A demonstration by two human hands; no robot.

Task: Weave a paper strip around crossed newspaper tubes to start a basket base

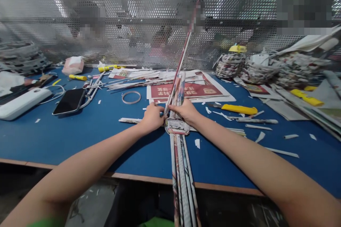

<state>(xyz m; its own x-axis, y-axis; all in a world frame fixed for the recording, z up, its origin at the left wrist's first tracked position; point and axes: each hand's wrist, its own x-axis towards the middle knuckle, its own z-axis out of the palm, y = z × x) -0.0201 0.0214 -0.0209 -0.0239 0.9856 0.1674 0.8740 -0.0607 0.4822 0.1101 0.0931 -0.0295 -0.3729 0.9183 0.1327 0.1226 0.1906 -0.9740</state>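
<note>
A cross of rolled newspaper strips [182, 159] lies on the blue table, its near ends hanging over the front edge. At the crossing, a strip is wound into a small woven square [178, 126]. My left hand [152, 117] is closed at the square's far left corner, pinching a long paper strip [183, 51] that rises up and away. My right hand [185, 111] rests on the far spokes just beyond the square, thumb and fingers closed round them. Its fingers are partly hidden behind the strips.
A yellow utility knife [239, 109] and paper scraps lie to the right. Woven paper baskets [230, 65] stand at the back right. A phone [69, 101], a white power bank [25, 103] and a tape ring [131, 97] are left. A perforated metal screen [138, 42] borders the back.
</note>
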